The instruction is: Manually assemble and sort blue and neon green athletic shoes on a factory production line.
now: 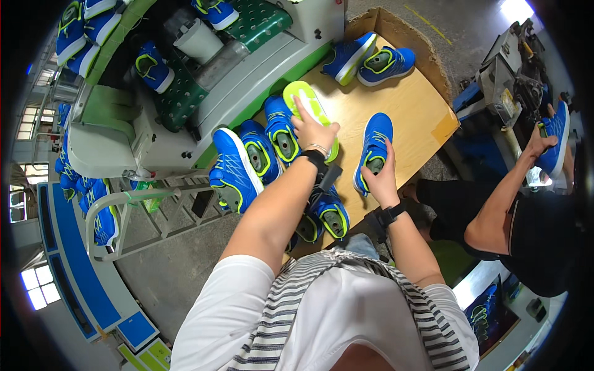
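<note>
My left hand (314,133) lies across a sneaker (307,98) turned with its yellow-green and white sole toward me, the index finger stretched along the sole and the thumb out to the right. Beneath that hand the shoe's upper is hidden. My right hand (382,179) grips a blue sneaker (377,133) around its collar, toe pointing away, over the tabletop. Beside my left hand stand several blue sneakers with lime trim, among them a tilted sneaker (234,167) at the left and an upright sneaker (281,127). Grey-green forms fill their openings.
The wooden tabletop (421,117) has a cardboard edge (411,37), with two sneakers (387,65) at its far end. A machine (247,68) with a green perforated belt carrying sneakers stands at left. At right, a co-worker's hand (538,143) holds a blue sneaker. A metal rail (133,196) stands left.
</note>
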